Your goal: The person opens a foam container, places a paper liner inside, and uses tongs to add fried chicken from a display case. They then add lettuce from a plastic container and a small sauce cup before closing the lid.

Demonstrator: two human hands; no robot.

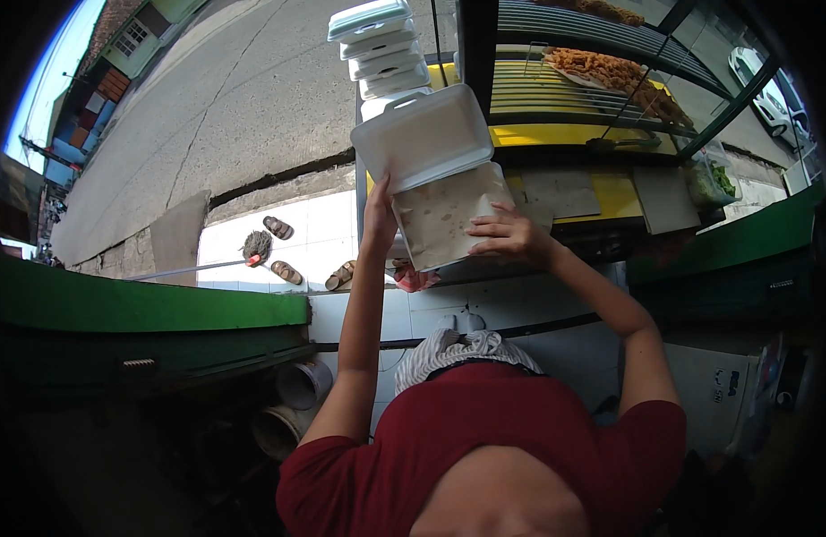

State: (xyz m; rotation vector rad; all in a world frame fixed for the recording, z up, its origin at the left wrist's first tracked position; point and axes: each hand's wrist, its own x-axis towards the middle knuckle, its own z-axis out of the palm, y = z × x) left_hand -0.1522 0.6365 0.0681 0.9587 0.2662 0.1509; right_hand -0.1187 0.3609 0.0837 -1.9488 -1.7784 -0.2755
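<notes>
1. Red shirt (pixel 502 421) nearest the camera; both bare arms reach forward from it.
2. Foam box (pixel 422 139) in front of the person, at the left end of the yellow counter (pixel 610 195). Lid raised, brown paper (pixel 449 210) spread over the base, spots visible on it.
3. Left hand (pixel 379 213) holds the box at its left side, near the fold between lid and base.
4. Right hand (pixel 511 235) lies at the box's right side, fingers extended over the paper. Thumb hidden; cannot tell whether it grips the edge.
5. Stack of closed foam boxes (pixel 381 54) stands just beyond the raised lid.
6. Rack (pixel 520 98) to the right carries fried food (pixel 610 76); clear tub (pixel 702 183) of greens near the counter's right end.
7. Sandals (pixel 286 272) on white floor tiles (pixel 328 219), left of the counter.
</notes>
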